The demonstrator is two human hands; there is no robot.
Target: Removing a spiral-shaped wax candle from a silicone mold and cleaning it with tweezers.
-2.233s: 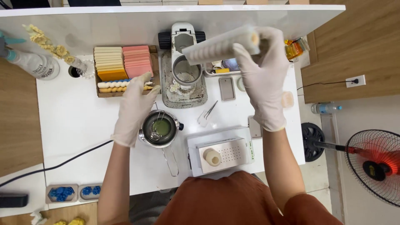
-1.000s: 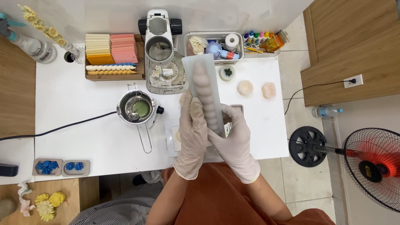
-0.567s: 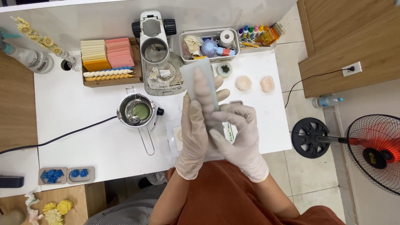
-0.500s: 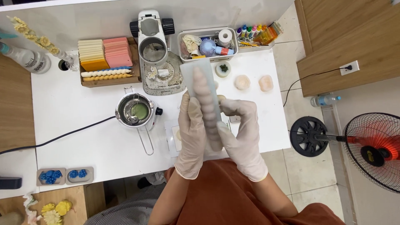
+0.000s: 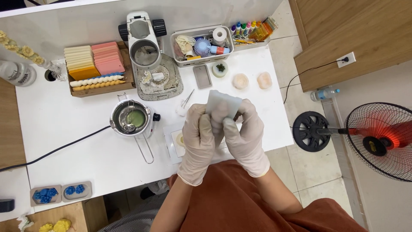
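Person: wore a rust-brown top and pale gloves, seen from above at the near edge of the white counter (image 5: 64, 129).
Left hand (image 5: 199, 137): gloved, fingers curled shut around the left side of a translucent white mould (image 5: 223, 103) held end-on towards the camera.
Right hand (image 5: 246, 133): gloved, closed on the right side of the same mould, thumb pressed against its front; the two hands touched each other.
Mould: held above the counter's near edge, over a small white scale (image 5: 176, 141) that the hands partly hid.
Blue pieces: lay in two grey trays (image 5: 60, 193) at the near left, on a lower surface.
Pot: a small metal melting pot (image 5: 128, 118) with green liquid stood left of the hands, its wire handle pointing towards the person and a black cable (image 5: 56, 146) running off to the left.
Middle of counter: a tweezer-like tool (image 5: 185, 101), a dark phone (image 5: 201, 76), a small round dish of green (image 5: 220, 68) and two pale peach flower shapes (image 5: 252, 80).
Far side: a white machine on a speckled slab (image 5: 148, 51), a wooden tray of yellow and pink sheets (image 5: 94, 64), and a grey bin of oddments (image 5: 201, 43).
Floor: a standing fan (image 5: 380, 139) on the right.
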